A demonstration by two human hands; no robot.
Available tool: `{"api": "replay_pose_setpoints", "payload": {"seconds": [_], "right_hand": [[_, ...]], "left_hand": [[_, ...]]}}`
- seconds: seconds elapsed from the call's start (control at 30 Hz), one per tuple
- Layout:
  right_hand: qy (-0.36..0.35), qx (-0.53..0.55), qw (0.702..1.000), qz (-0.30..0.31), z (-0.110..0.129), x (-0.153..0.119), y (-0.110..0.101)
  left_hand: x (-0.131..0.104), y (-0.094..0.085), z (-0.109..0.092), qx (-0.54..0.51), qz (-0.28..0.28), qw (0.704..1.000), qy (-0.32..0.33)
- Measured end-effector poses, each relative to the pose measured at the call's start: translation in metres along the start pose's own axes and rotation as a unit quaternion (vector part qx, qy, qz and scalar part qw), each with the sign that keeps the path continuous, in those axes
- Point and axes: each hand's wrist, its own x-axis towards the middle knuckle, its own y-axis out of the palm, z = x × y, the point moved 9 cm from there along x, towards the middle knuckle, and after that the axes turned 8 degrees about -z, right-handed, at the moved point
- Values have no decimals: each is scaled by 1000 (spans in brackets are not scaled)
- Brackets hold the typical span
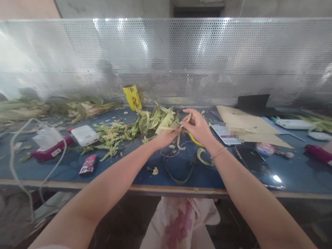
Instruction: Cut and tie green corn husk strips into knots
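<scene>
Over the middle of the blue table, my two hands work close together. My left hand (167, 138) is closed around a pale green leafy bundle (167, 123), whose broad blades stick up above the fingers. Right beside it, my right hand (199, 129) is closed in a pinch, with a narrow pale strip (188, 118) between thumb and fingers. A thin light-coloured piece shows between the hands, too small to name. Below them a loop of thin cord-like strip (179, 180) and a curled yellowish peel-like strip (204, 157) lie on the table. Parts of both palms are hidden.
A heap of green plant pieces (110, 136) spreads left of my hands. Around it are a yellow packet (132, 97), a white device (85, 135), a pink box (88, 165) and a cable (12, 155). On the right lie a phone (258, 167) and brown paper (244, 119). A perforated metal screen (185, 62) stands behind.
</scene>
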Motion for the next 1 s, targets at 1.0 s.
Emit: {"api": "replay_pose_setpoints", "payload": {"seconds": [1.0], "right_hand": [[-100, -94, 990, -30, 20, 0, -8]], "left_hand": [[-5, 5, -8, -129, 48, 988, -67]]}}
